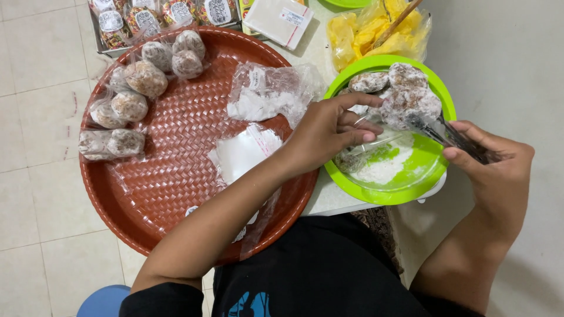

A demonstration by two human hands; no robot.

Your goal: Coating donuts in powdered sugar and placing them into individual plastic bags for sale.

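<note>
My left hand (329,132) holds a small clear plastic bag (370,149) open over a bright green bowl (437,176). My right hand (493,170) grips metal tongs (446,134) that clamp a powdered brown sweet (408,105) at the bag's mouth. More powder-coated sweets (388,79) lie at the bowl's far side, and white powder (388,170) covers its bottom. A round red woven tray (176,135) sits to the left.
On the tray lie several bagged sweets (144,79) at its far left and piles of empty clear bags (267,94). Behind are a bag of yellow pieces (376,32), a flat white packet (279,20) and a box of labelled packets (158,14). A blue stool (103,300) shows at the bottom.
</note>
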